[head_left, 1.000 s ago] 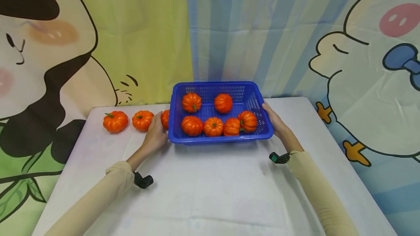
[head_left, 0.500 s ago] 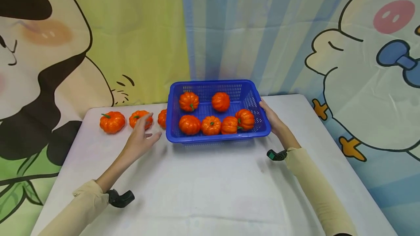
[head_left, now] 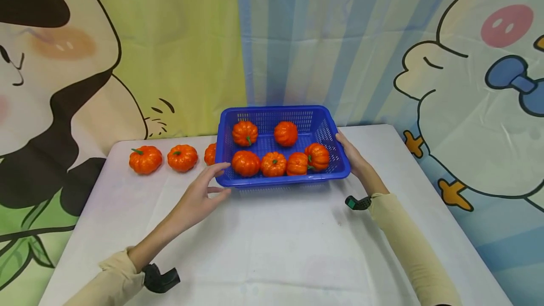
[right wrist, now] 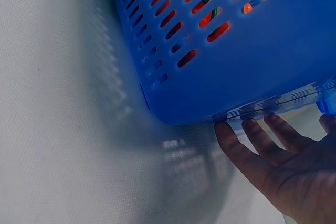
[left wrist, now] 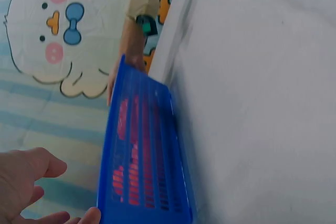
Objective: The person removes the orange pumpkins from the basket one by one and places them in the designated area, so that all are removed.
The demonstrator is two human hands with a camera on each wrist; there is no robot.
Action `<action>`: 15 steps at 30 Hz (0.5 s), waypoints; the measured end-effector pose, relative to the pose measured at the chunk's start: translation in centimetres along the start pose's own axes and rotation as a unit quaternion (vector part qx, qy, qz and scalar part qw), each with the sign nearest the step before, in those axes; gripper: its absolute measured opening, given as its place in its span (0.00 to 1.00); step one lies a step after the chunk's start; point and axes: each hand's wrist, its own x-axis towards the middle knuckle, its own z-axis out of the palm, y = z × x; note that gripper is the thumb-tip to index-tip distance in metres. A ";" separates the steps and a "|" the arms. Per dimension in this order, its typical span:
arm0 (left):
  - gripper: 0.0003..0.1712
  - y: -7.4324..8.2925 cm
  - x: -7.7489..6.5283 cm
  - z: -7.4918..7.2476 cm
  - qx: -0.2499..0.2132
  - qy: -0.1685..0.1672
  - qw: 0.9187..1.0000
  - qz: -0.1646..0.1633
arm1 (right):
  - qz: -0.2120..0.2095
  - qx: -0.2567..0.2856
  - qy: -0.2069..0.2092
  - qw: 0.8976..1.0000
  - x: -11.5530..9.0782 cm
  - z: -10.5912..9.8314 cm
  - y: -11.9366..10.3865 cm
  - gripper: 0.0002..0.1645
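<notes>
A blue plastic basket [head_left: 282, 182] with slotted walls stands at the back middle of the table, holding several small orange pumpkins [head_left: 274, 164]. My left hand [head_left: 201, 197] is at its front left corner, index fingertip over the rim, thumb and fingers spread apart. In the left wrist view, the fingertips of that hand [left wrist: 26, 182] come right to the basket's edge. My right hand [head_left: 354, 157] rests against the basket's right side. The right wrist view shows extended fingers [right wrist: 286, 140] with their tips at the slotted wall.
Two pumpkins, one on the far left [head_left: 146, 159] and another beside it [head_left: 182, 158], sit on the white table [head_left: 289, 244]. A third [head_left: 210, 154] is partly hidden behind the basket's left side. A cartoon-printed curtain [head_left: 293, 37] hangs behind the table.
My left hand let go of a pumpkin by the basket's left side, drew back leftward, then moved right to the basket's front left corner. My right hand stayed at the right side.
</notes>
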 end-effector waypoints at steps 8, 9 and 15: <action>0.35 1.6 0.2 2.0 -0.009 -0.039 0.999 0.031 | -0.001 0.001 -0.001 1.000 0.0 0.1 0.1 0.34; 0.35 1.7 0.3 2.1 -0.011 -0.042 0.999 0.032 | -0.002 0.001 -0.001 1.000 0.0 0.1 0.1 0.34; 0.30 2.5 2.6 2.5 -0.028 -0.071 0.997 0.035 | -0.011 -0.001 -0.006 1.000 0.0 0.0 0.0 0.34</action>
